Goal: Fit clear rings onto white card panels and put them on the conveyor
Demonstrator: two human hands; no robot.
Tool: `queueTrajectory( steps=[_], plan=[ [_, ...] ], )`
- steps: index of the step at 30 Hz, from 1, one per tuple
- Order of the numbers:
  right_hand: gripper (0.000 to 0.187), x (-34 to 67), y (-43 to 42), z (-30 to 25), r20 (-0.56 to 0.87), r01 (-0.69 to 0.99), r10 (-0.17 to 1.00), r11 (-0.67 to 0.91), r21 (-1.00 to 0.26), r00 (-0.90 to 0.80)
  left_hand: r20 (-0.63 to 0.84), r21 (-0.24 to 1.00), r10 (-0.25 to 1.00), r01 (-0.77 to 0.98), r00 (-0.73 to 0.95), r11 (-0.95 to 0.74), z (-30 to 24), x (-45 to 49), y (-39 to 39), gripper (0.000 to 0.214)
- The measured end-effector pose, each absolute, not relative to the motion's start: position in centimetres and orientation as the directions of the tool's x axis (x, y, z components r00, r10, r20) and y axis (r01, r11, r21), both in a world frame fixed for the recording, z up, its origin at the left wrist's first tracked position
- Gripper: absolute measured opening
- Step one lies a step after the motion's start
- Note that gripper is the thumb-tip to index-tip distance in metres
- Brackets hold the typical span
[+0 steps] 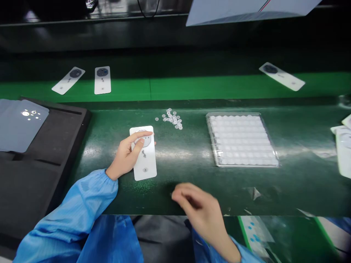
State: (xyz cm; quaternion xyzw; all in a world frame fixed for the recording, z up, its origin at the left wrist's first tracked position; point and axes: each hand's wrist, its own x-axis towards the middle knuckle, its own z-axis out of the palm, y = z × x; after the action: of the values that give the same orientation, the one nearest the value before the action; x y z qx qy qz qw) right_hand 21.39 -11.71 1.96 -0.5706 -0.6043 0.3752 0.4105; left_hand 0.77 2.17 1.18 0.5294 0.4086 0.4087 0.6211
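Observation:
My left hand (126,153) grips a white phone back cover (148,160) by its upper part. The thumb and index finger lie over its round camera area, and other fingertips show at the far edge. The cover has dark lettering and a small round emblem. My right hand (199,206) is above the near edge of the bench, to the right of the cover, its thumb and fingertips pinched together. Whatever they hold, if anything, is too small and blurred to name. Beyond the cover lies a loose pile of small clear round discs (174,118).
A clear plastic tray (275,162) with rows of white round pieces sits at the right. Black foam tray (33,179) stands at left with a grey-blue panel (19,128). Several white covers (102,82) lie on the green belt (192,87). A film scrap (256,193) lies near the edge.

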Motion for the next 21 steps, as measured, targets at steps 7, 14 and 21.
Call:
queueTrajectory(
  steps=[7,14,21],
  plan=[
    [0.040,18.2,-3.0,3.3,-0.283,-0.216,0.958,-0.269,-0.939,0.038,0.221,0.937,0.923,0.194,0.316,-0.291,1.8,0.9,0.9,0.022],
    [0.038,18.0,-2.5,3.1,-0.395,-0.194,0.918,-0.384,-0.903,0.021,0.169,0.950,0.905,0.179,0.389,-0.254,0.4,0.3,1.1,0.023],
    [0.031,20.2,-1.7,4.6,-0.194,0.170,0.973,-0.171,-0.970,-0.127,0.229,0.942,0.895,0.146,0.383,-0.303,1.6,0.5,1.2,0.019]
  ],
)
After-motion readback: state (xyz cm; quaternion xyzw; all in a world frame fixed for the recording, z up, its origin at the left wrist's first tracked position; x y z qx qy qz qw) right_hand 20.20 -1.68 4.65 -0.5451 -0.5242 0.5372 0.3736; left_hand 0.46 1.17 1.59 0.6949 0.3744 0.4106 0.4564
